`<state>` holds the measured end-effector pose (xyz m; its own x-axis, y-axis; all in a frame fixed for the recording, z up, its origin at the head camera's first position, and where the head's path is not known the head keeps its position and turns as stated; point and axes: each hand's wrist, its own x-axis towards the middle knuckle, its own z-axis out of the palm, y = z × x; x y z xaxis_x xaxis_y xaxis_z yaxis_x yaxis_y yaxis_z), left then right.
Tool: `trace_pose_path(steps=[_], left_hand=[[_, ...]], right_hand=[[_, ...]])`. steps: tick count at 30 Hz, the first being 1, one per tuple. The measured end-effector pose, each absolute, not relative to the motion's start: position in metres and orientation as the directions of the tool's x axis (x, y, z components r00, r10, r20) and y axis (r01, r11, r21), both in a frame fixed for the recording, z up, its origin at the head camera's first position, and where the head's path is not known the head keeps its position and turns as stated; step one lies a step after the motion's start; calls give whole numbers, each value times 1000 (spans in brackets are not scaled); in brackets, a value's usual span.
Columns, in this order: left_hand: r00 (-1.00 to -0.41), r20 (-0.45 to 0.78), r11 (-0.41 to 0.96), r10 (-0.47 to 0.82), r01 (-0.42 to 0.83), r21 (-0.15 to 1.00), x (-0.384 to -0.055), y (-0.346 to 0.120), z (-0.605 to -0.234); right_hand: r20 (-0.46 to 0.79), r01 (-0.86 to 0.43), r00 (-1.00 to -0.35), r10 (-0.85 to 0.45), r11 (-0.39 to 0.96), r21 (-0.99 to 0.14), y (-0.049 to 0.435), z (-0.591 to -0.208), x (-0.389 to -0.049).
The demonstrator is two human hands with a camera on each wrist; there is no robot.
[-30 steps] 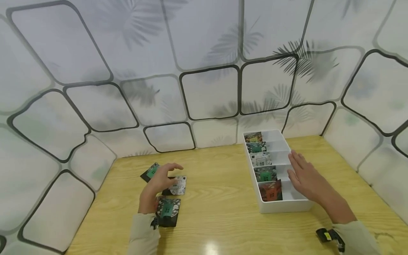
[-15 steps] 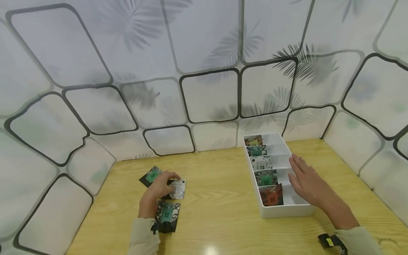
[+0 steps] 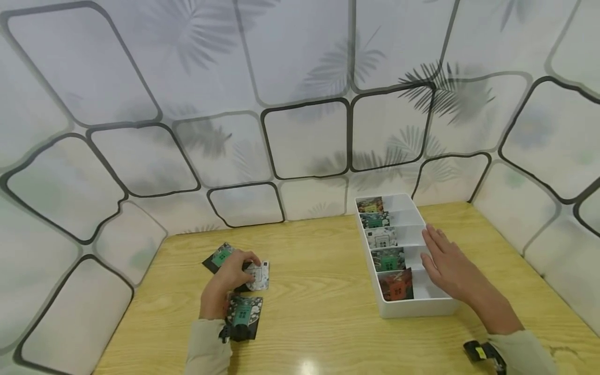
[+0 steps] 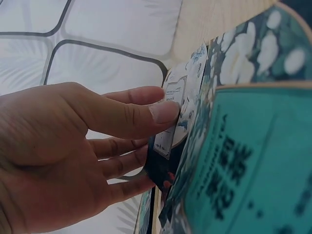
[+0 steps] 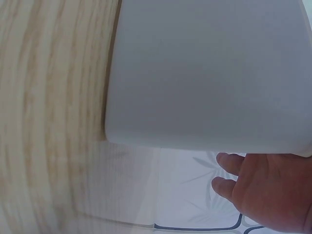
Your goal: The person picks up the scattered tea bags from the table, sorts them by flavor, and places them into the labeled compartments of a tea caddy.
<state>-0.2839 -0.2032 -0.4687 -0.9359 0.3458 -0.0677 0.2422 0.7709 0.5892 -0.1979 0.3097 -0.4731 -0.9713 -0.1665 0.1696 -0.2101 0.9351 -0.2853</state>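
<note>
My left hand (image 3: 233, 272) is down at a white tea bag sachet (image 3: 261, 276), thumb and index finger curved over it. In the left wrist view the thumb lies on the sachet's label (image 4: 170, 131), with the index finger at its far edge. A dark-and-green sachet (image 3: 219, 257) lies just behind this hand, and a jasmine tea sachet (image 3: 244, 312) lies in front beside the wrist. Straight fingers of my right hand (image 3: 447, 265) rest along the right rim of a white divided box (image 3: 417, 308); its palm overlaps that rim.
Inside the box, each compartment holds a sachet at its left, including a red one (image 3: 396, 285) in front and a white one (image 3: 382, 238) in the middle. Patterned walls (image 3: 304, 140) border the wooden table (image 3: 319, 260) at the back and sides.
My left hand has come down onto the white sachet, its thumb and index finger drawing closer together. The right hand keeps its place on the box rim.
</note>
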Motion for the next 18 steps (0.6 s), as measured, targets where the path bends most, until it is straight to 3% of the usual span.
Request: trace_pose_path(steps=[18], left_hand=[[-951,52,721,306,267,640,-290,-205,-469]], right_hand=[[171,-203,-973,-156,929,-309,312,-474,-196]])
